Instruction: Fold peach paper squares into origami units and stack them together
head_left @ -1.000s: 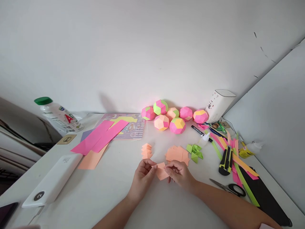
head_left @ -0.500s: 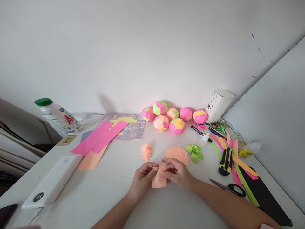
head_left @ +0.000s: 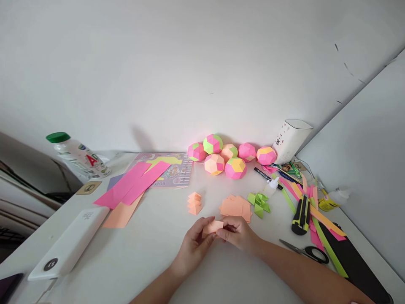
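Between my two hands is a small piece of peach paper (head_left: 212,228), bent or folded over so that it looks shorter than a flat sheet. My left hand (head_left: 195,241) pinches its left side between thumb and fingers. At the right side my right hand (head_left: 238,233) grips it the same way, its fingertips partly hidden behind the paper. Just beyond my hands lies a pile of peach paper pieces (head_left: 236,207). A stack of folded peach units (head_left: 194,203) stands to its left, and several folded green units (head_left: 259,202) lie to its right.
Several multicoloured paper balls (head_left: 214,164) sit along the wall. Pink sheets (head_left: 133,183) lie at left near a white power bank (head_left: 69,240) and a bottle (head_left: 77,154). On the right are a cutter (head_left: 301,215), scissors (head_left: 305,251), paper strips (head_left: 329,245) and a glue bottle (head_left: 333,198).
The peach paper hung upright and longer before; now it is bent over and shorter between my fingers. My left hand has turned, with its thumb lower along the paper's bottom edge.
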A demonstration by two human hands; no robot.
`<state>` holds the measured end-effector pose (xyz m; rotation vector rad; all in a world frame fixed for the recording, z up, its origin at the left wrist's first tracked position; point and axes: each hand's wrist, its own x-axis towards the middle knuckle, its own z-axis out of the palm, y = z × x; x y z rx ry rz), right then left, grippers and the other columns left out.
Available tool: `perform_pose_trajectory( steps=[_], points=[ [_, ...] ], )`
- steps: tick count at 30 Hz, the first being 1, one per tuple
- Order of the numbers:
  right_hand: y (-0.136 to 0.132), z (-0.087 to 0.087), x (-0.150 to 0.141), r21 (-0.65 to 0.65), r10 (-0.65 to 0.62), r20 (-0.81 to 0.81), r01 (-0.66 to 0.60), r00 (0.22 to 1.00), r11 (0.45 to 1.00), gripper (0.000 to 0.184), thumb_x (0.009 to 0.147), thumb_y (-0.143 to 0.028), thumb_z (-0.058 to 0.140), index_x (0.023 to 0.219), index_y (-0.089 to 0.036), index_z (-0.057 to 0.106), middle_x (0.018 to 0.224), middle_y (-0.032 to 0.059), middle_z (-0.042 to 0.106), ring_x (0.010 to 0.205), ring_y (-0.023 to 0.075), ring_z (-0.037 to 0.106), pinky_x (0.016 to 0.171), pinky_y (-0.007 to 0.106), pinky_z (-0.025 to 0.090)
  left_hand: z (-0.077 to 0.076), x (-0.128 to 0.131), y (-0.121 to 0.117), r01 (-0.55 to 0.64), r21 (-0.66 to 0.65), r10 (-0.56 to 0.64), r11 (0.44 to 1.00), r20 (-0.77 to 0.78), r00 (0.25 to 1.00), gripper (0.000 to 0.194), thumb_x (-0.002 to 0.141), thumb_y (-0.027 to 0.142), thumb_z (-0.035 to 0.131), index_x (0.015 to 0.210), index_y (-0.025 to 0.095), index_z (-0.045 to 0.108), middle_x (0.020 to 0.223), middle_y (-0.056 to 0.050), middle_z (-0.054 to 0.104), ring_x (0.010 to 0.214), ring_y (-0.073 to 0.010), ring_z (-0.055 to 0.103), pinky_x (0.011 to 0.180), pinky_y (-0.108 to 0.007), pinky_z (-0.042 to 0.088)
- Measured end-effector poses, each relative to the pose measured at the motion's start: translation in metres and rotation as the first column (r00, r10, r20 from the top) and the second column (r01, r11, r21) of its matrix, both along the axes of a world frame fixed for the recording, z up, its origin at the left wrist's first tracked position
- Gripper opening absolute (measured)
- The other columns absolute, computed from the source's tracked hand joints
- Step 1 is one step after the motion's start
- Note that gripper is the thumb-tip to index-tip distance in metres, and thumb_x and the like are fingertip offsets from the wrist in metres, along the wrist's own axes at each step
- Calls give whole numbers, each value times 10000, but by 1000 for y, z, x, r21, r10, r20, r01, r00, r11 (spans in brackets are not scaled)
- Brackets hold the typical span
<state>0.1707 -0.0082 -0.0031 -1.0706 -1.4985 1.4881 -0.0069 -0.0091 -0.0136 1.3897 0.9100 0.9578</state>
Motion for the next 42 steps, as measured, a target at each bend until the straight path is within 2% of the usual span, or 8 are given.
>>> perform_pose_trajectory(
  steps=[7,12,15,18,23,27,35,42],
  points=[
    [1,2,0,115,-22,32,18,999,993,259,811,-283,594,591,-147,575,587,-16,491,536,97,437,478,224,330,-6,-2,2,-7,169,4,986,16,1000,342,861,242,515,1199,288,540,824,-13,493,798,-151,516,692,-283,482],
    [2,0,1,131,-50,37,45,998,990,270,806,-306,598,589,-147,595,571,-10,507,535,104,459,482,227,344,-2,1,-1,28,76,-25,997,-42,999,386,861,266,506,1245,273,464,885,-23,527,798,-155,549,688,-296,502],
    [2,0,1,92,-78,68,72,995,993,295,807,-315,596,567,-148,557,554,-15,508,509,97,450,464,219,334,-3,1,-3,-30,66,39,997,-132,991,370,859,284,502,1223,234,458,863,-25,564,742,-152,560,658,-292,497],
    [1,1,1,56,-96,83,92,992,994,318,815,-329,585,561,-154,510,530,-25,499,484,90,444,453,213,330,-7,1,-3,-102,224,149,969,-204,968,323,857,277,503,1174,218,502,773,-7,540,665,-137,520,590,-263,470],
    [0,2,1,64,-84,74,79,994,995,309,822,-342,579,582,-154,534,550,-21,503,517,101,474,481,222,353,-9,0,-1,12,405,100,914,-255,962,425,869,249,486,1289,271,423,792,-11,510,656,-134,503,546,-243,451],
    [0,2,0,118,-28,55,21,998,993,275,831,-320,574,620,-150,619,631,2,520,584,116,491,514,234,370,-7,1,-1,43,324,39,945,-244,969,429,879,250,467,1303,274,404,804,-16,496,673,-141,517,560,-256,468],
    [0,4,0,188,-27,35,20,999,982,241,850,-300,555,688,-160,666,610,2,523,582,122,479,529,248,378,-3,1,0,9,139,19,990,-201,979,345,867,337,489,1186,213,534,826,-39,564,739,-170,574,622,-287,497],
    [1,-8,1,-5,-84,-91,84,992,996,185,792,-332,633,751,-164,569,638,-22,528,552,99,501,512,230,428,10,0,0,55,103,-33,993,-200,979,311,869,354,488,1109,214,627,848,-51,646,820,-188,588,763,-309,491]
  ],
)
